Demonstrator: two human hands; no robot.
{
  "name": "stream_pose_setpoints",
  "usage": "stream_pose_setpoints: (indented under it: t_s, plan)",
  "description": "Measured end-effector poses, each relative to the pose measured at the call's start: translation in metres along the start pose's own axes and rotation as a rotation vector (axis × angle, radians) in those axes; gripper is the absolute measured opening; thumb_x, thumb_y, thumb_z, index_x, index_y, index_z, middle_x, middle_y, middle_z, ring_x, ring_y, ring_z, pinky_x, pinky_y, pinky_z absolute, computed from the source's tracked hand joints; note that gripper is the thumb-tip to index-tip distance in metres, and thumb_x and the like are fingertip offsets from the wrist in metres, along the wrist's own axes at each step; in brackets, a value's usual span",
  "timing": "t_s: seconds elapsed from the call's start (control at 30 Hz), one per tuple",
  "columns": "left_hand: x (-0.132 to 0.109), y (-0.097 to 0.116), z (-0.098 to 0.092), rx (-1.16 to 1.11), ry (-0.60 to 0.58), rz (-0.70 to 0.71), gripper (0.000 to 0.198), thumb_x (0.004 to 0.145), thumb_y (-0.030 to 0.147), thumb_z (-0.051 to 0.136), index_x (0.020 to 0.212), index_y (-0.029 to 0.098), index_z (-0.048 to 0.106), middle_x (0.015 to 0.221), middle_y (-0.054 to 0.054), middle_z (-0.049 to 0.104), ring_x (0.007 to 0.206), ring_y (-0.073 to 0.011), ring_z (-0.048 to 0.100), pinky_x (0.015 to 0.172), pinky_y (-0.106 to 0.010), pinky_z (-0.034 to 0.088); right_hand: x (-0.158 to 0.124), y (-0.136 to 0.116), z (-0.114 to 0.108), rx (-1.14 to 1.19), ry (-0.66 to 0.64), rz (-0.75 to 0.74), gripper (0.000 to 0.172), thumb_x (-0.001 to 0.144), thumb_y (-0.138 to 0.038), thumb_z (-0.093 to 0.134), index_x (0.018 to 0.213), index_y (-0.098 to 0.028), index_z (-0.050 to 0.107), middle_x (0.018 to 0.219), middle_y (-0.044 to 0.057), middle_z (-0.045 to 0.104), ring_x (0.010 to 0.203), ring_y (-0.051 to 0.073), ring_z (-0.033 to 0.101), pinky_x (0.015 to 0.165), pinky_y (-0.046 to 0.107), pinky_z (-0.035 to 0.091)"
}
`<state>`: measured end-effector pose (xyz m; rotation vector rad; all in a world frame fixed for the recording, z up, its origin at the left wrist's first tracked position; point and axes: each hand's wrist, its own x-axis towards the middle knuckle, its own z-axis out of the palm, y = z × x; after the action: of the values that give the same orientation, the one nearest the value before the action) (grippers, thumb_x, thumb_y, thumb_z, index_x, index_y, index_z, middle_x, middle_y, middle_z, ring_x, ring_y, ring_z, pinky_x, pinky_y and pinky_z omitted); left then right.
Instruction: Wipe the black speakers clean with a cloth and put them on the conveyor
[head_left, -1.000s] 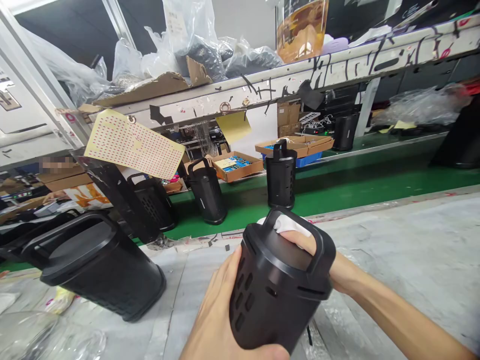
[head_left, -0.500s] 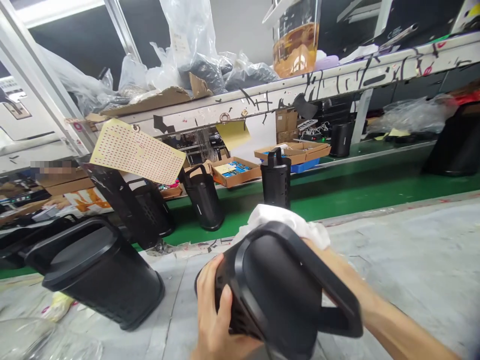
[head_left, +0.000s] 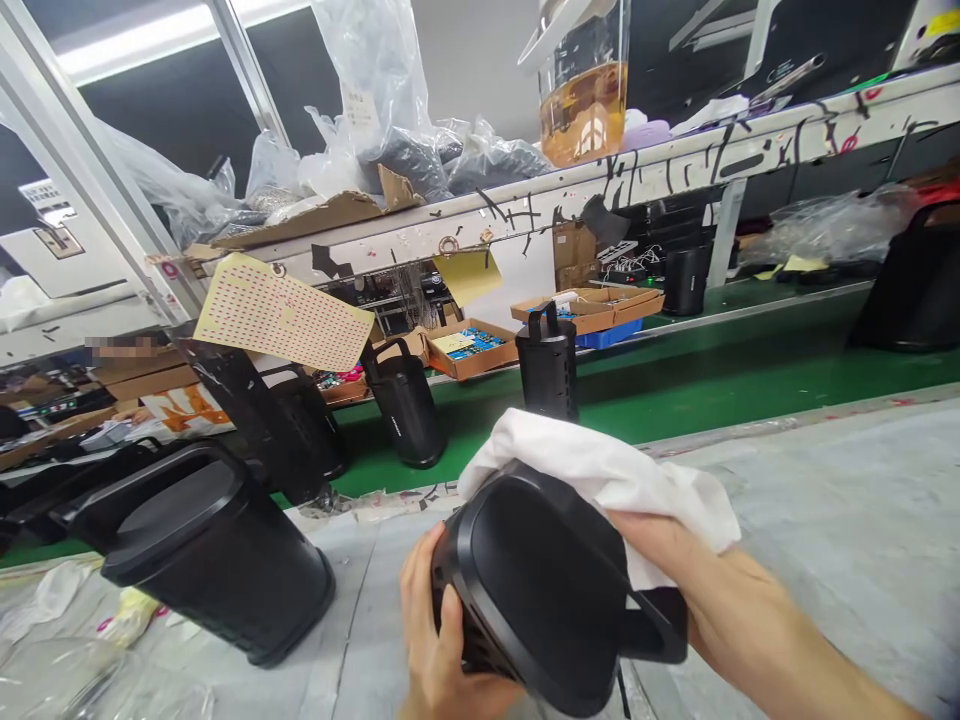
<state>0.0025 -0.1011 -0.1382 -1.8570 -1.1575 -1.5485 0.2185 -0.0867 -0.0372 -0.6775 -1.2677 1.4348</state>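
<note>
Matte black plastic speaker (head_left: 536,590) at lower centre of the frame, long axis tipped toward the camera, flat handled end facing out, left hand (head_left: 441,625) curled around its slotted body, right hand (head_left: 667,570) closed on soft white cloth (head_left: 600,470) over its far side, matching speaker (head_left: 217,555) at lower left

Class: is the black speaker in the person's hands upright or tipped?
Tipped: the black speaker lies sideways between the left hand and right hand, its top facing the camera.

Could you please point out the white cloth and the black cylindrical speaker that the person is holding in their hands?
White cloth (head_left: 592,470): head view, on the fold lying over the speaker.
Black cylindrical speaker (head_left: 544,585): head view, on its round top end.
</note>
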Motion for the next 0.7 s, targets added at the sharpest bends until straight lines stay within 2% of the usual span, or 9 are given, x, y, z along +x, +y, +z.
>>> stream_pose_setpoints:
  t_s: [0.07, 0.2, 0.33, 0.4, 0.47, 0.53, 0.6, 0.63, 0.7]
  plan:
    - [0.008, 0.001, 0.0, -0.015, 0.004, 0.054, 0.1, 0.071, 0.033, 0.073, 0.154, 0.031, 0.017, 0.149, -0.014, 0.036, 0.128, -0.0386, 0.047, 0.098, -0.057, 0.046, -0.001, -0.005, 0.003, 0.087, -0.011, 0.0, 0.033, 0.09, -0.041, 0.058, 0.12, -0.032, 0.068, 0.121, 0.001, 0.068, 0.133, 0.023, 0.047, 0.114, 0.035, 0.035]
    - [0.018, 0.012, 0.0, 0.07, 0.024, -0.092, 0.107, 0.064, 0.021, 0.076, 0.154, 0.026, 0.02, 0.142, -0.018, 0.044, 0.124, -0.0385, 0.05, 0.096, -0.056, 0.048, 0.009, -0.022, 0.016, 0.247, -0.047, -0.001, 0.028, 0.087, -0.039, 0.062, 0.112, -0.031, 0.072, 0.116, 0.003, 0.07, 0.124, 0.027, 0.056, 0.105, 0.042, 0.047]
    - [0.022, 0.017, 0.002, 0.141, 0.02, -0.093, 0.108, 0.065, 0.019, 0.077, 0.154, 0.025, 0.018, 0.141, -0.019, 0.044, 0.125, -0.0379, 0.05, 0.097, -0.057, 0.048, 0.016, -0.025, 0.021, 0.212, 0.009, -0.02, 0.026, 0.085, -0.044, 0.063, 0.103, -0.03, 0.075, 0.113, 0.004, 0.072, 0.118, 0.03, 0.06, 0.099, 0.044, 0.052]
    - [0.024, 0.017, 0.004, 0.163, 0.024, -0.075, 0.106, 0.065, 0.02, 0.078, 0.154, 0.022, 0.02, 0.139, -0.021, 0.045, 0.125, -0.0378, 0.05, 0.095, -0.057, 0.048, 0.015, -0.022, 0.019, 0.077, 0.095, -0.108, 0.03, 0.088, -0.048, 0.058, 0.107, -0.031, 0.074, 0.116, 0.003, 0.071, 0.12, 0.03, 0.059, 0.102, 0.044, 0.05]
    - [0.025, 0.016, 0.007, 0.178, 0.021, -0.085, 0.104, 0.066, 0.023, 0.078, 0.153, 0.021, 0.021, 0.138, -0.021, 0.046, 0.125, -0.0373, 0.05, 0.095, -0.056, 0.048, 0.015, -0.022, 0.018, -0.157, 0.155, -0.282, 0.035, 0.092, -0.049, 0.051, 0.116, -0.033, 0.07, 0.124, 0.002, 0.067, 0.127, 0.027, 0.054, 0.108, 0.042, 0.044]
    - [0.026, 0.017, 0.009, 0.178, 0.01, -0.082, 0.104, 0.066, 0.024, 0.078, 0.153, 0.021, 0.022, 0.139, -0.022, 0.046, 0.125, -0.0368, 0.05, 0.096, -0.056, 0.048, 0.02, -0.028, 0.02, -0.481, 0.08, -0.496, 0.038, 0.092, -0.043, 0.052, 0.125, -0.031, 0.065, 0.134, 0.002, 0.06, 0.134, 0.027, 0.046, 0.114, 0.042, 0.037]
    - [0.027, 0.017, 0.009, 0.171, -0.018, -0.042, 0.104, 0.066, 0.025, 0.079, 0.153, 0.019, 0.022, 0.14, -0.023, 0.044, 0.125, -0.0375, 0.049, 0.096, -0.056, 0.047, 0.028, -0.039, 0.024, -0.802, -0.08, -0.646, 0.042, 0.088, -0.035, 0.057, 0.129, -0.027, 0.063, 0.141, 0.004, 0.054, 0.136, 0.028, 0.043, 0.116, 0.044, 0.033]
    - [0.027, 0.016, 0.008, 0.164, -0.041, -0.023, 0.104, 0.066, 0.025, 0.079, 0.153, 0.018, 0.021, 0.14, -0.024, 0.043, 0.126, -0.0378, 0.048, 0.096, -0.057, 0.046, 0.033, -0.044, 0.025, -0.911, -0.131, -0.676, 0.043, 0.087, -0.032, 0.057, 0.129, -0.025, 0.063, 0.143, 0.005, 0.052, 0.135, 0.029, 0.044, 0.115, 0.045, 0.034]
    - [0.031, 0.013, 0.003, 0.144, -0.104, 0.018, 0.104, 0.066, 0.023, 0.077, 0.152, 0.016, 0.019, 0.141, -0.025, 0.041, 0.129, -0.0379, 0.045, 0.099, -0.057, 0.045, 0.039, -0.049, 0.023, -0.967, -0.104, -0.621, 0.039, 0.089, -0.033, 0.053, 0.125, -0.025, 0.066, 0.139, 0.005, 0.056, 0.126, 0.028, 0.054, 0.108, 0.043, 0.043]
